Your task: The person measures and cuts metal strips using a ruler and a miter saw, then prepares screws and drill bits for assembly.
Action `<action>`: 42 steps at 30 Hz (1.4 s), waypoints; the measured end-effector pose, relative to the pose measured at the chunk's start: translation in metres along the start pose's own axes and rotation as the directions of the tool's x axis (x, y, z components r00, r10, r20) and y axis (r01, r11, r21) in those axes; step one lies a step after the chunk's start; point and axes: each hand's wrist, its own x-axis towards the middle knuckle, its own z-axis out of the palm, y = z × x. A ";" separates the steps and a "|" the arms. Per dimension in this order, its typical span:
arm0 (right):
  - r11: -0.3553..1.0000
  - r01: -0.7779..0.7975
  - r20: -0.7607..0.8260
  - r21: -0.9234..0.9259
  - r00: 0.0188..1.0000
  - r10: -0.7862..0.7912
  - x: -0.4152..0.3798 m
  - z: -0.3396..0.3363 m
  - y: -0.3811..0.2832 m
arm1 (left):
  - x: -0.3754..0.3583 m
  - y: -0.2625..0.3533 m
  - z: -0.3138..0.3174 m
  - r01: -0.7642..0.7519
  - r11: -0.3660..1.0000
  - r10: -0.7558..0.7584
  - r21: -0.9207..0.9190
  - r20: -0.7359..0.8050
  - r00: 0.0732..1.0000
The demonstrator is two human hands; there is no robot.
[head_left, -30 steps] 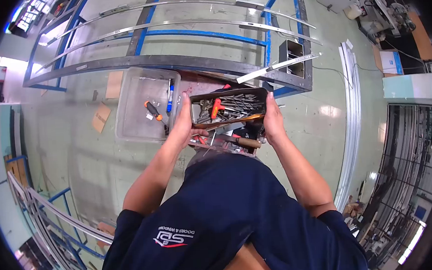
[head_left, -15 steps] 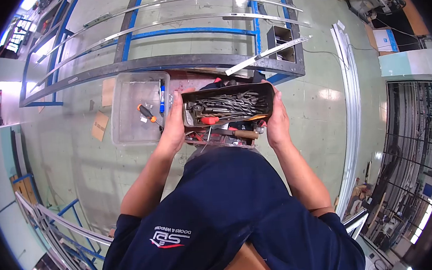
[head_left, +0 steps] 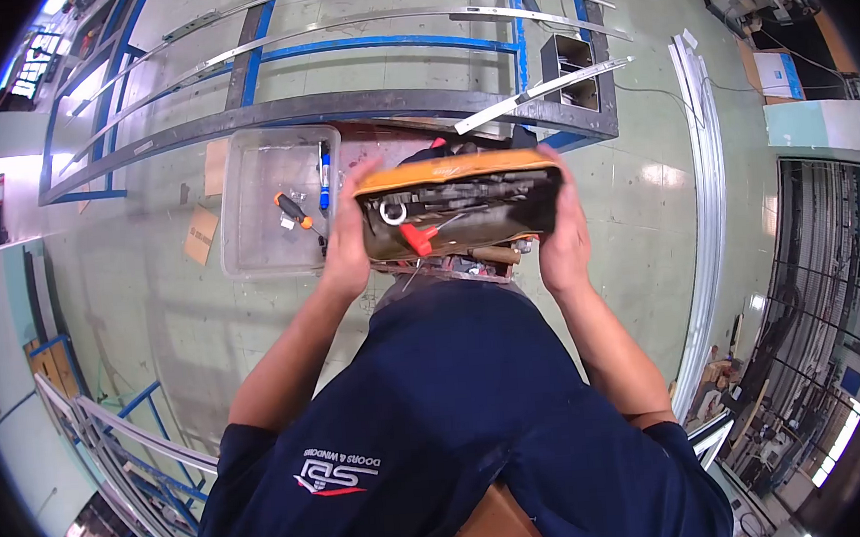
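Between my two hands is a rectangular tin with a yellow-orange outer side, tilted so its open top faces me. My left hand presses on its left end, and my right hand grips the right end. Drill bits, blurred by motion, lie against the far wall inside. A ring-shaped piece and a red-handled tool show at the left of the tin. Beneath it, partly hidden, is a tray of tools with a wooden handle.
A clear plastic bin at the left holds an orange-and-black screwdriver and a blue tool. Ahead stands a blue-and-grey metal frame bearing long metal strips. Long white profiles lie on the floor at right.
The tin has tipped toward me, showing its yellow-orange far side. The drill bits inside have shifted, and the ring and red-handled tool stand out more. Both hands still hold the ends.
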 end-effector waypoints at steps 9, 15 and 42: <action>0.897 -0.395 0.033 0.197 0.917 0.397 -0.024 0.002 0.020 | -0.028 -0.016 -0.006 0.519 0.837 -0.527 -0.175 0.001 0.850; 0.894 -0.414 0.068 0.170 0.910 0.409 -0.018 -0.001 0.006 | -0.023 -0.004 -0.004 0.515 0.838 -0.522 -0.181 0.007 0.853; 0.970 -0.231 0.051 0.072 0.972 0.228 -0.025 -0.006 -0.002 | -0.035 0.000 0.001 0.292 0.931 -0.292 -0.220 0.033 0.956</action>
